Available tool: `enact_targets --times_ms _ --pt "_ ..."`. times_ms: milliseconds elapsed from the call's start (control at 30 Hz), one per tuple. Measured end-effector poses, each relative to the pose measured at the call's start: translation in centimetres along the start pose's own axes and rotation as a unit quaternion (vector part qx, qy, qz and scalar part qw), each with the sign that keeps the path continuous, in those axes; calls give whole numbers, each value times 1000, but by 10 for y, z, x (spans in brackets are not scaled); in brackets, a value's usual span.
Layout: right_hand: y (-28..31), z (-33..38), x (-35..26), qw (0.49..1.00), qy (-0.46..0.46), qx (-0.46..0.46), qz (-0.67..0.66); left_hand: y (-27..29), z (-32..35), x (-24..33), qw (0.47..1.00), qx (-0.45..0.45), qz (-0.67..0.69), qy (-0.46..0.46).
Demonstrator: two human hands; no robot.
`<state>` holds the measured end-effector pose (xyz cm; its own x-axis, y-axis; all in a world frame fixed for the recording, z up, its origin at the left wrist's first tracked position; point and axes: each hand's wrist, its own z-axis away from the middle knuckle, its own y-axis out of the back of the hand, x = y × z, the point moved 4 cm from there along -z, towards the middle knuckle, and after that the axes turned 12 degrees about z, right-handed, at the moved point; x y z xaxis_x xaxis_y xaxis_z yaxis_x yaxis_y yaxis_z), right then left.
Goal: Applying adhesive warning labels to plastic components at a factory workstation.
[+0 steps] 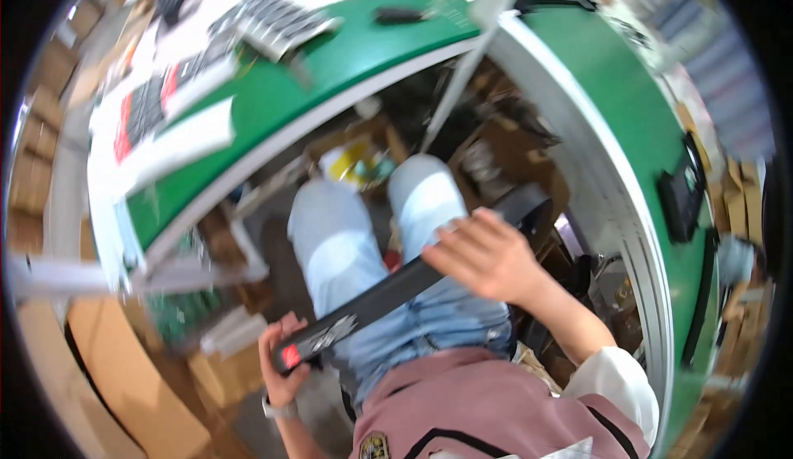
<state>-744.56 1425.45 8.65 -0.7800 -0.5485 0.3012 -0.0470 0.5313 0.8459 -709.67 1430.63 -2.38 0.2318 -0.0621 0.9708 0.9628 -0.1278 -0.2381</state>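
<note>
A seated person holds a long black bar across the lap, running from about 7 o'clock up toward 2 o'clock. The left hand grips its lower end, fingers curled around it beside a small red mark. The right hand rests on top near the middle, fingers spread fairly wide and pressed flat on it, which seems meant to steady the bar against the thigh; it is not closed around it. The upper end of the bar reaches past the right knee toward a box under the table. The knees, in pale jeans, sit at the centre of the view and carry some of the bar's weight, judging by how it lies across them.

A curved green table arcs from 9 o'clock over 12 to 4 o'clock. At 11 o'clock lie keyboards and white sheets, kept well apart from the lap. A small black device lies on the table at 3 o'clock, and another dark piece at 12. Cardboard stands at 8 o'clock.
</note>
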Motion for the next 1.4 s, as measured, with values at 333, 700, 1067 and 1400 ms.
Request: enact_targets --times_ms 333,700,1067,1400 --pt "131 67 115 903 -313 229 187 10 -41 -53 910 219 277 216" --pt "155 306 203 757 -583 -10 296 -253 -203 58 924 -80 289 237" --pt "217 337 104 768 -590 36 246 -552 -329 24 852 -356 269 274" --pt "223 490 166 514 -846 -19 141 -502 -280 52 892 -425 -59 -144"
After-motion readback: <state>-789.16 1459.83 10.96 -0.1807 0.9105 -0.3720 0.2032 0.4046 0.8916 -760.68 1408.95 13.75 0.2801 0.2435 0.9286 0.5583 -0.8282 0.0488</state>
